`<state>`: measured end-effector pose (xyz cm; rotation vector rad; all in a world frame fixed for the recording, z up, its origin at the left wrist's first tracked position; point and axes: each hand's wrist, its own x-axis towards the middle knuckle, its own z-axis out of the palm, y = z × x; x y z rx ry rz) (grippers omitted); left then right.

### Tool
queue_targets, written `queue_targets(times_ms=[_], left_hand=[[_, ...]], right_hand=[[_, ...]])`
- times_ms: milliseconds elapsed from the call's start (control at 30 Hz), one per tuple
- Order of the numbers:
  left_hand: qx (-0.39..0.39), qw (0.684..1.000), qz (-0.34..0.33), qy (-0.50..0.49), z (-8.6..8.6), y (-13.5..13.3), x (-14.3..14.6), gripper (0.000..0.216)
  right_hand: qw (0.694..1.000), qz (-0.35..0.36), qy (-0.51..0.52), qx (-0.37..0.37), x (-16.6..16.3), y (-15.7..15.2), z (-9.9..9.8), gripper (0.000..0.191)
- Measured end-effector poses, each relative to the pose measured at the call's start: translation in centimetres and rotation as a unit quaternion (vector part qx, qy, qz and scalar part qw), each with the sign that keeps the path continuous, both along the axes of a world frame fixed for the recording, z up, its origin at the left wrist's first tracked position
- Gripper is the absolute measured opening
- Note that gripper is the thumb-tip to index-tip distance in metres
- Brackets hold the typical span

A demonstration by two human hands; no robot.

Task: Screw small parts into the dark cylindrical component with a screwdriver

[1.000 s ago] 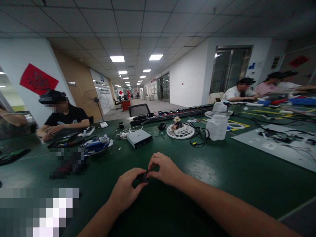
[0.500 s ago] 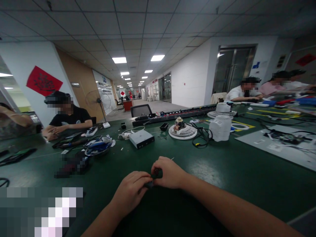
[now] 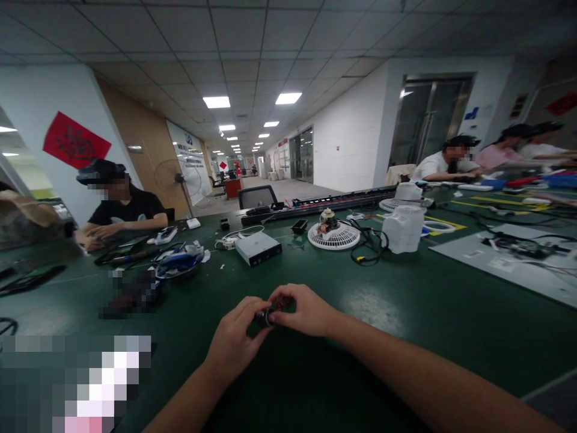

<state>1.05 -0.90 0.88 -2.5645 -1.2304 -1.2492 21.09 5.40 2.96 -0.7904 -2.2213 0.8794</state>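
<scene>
My left hand [image 3: 234, 346] and my right hand [image 3: 302, 310] meet over the green table [image 3: 406, 313], just in front of me. Between their fingertips sits a small dark cylindrical part [image 3: 263, 317] with a metal end. Both hands are closed on it, the left from below and the right pinching from above. Most of the part is hidden by my fingers.
Farther back lie a grey box [image 3: 258, 248], a white fan grille with a motor [image 3: 332, 233], a white fan housing [image 3: 402, 229], black cables [image 3: 367, 248] and a blue-white bundle [image 3: 178, 260]. A person in black [image 3: 119, 207] sits at the left; others sit far right.
My hands stayed together on the small part, turning it slightly. The right fingers shifted over its top. The view moved a little.
</scene>
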Motion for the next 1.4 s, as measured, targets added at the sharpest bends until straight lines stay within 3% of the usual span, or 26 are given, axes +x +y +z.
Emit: queue_targets(times_ms=[100,200,267,467,800,900,1067,1200,1400], left_hand=[[-0.001,1.000,-0.019,-0.001,0.0,-0.1,0.1,0.031],[-0.011,0.999,-0.035,0.005,-0.1,-0.2,0.3,0.033],[-0.017,0.999,-0.037,0.012,-0.1,-0.2,0.3,0.034],[-0.033,0.999,-0.005,-0.016,0.1,-0.1,0.1,0.031],[-0.041,0.993,0.098,-0.046,-0.1,0.8,-0.5,0.030],[-0.054,0.989,0.126,-0.057,-0.2,1.0,-0.8,0.031],[-0.065,0.989,0.118,-0.057,-0.2,1.0,-0.5,0.032],[-0.071,0.993,0.083,-0.050,0.0,0.7,-0.4,0.032],[-0.068,0.994,0.076,-0.041,0.0,0.7,-0.3,0.032]], right_hand=[[0.997,0.024,0.003,-0.077,0.1,0.5,-0.2,0.029],[0.994,0.045,0.003,-0.096,0.2,0.7,-0.3,0.031],[0.997,0.028,-0.005,-0.067,0.2,0.3,-0.1,0.029],[0.989,-0.061,-0.052,0.126,0.2,-1.0,1.0,0.021],[0.969,-0.114,0.098,0.195,1.6,0.7,1.3,0.016],[0.971,-0.122,0.136,0.152,1.7,0.8,1.5,0.024],[0.964,-0.032,0.259,0.049,1.4,0.9,1.0,0.024],[0.977,0.022,0.211,0.033,1.1,0.9,0.6,0.020],[0.985,0.002,0.164,0.054,1.2,1.0,0.5,0.018]])
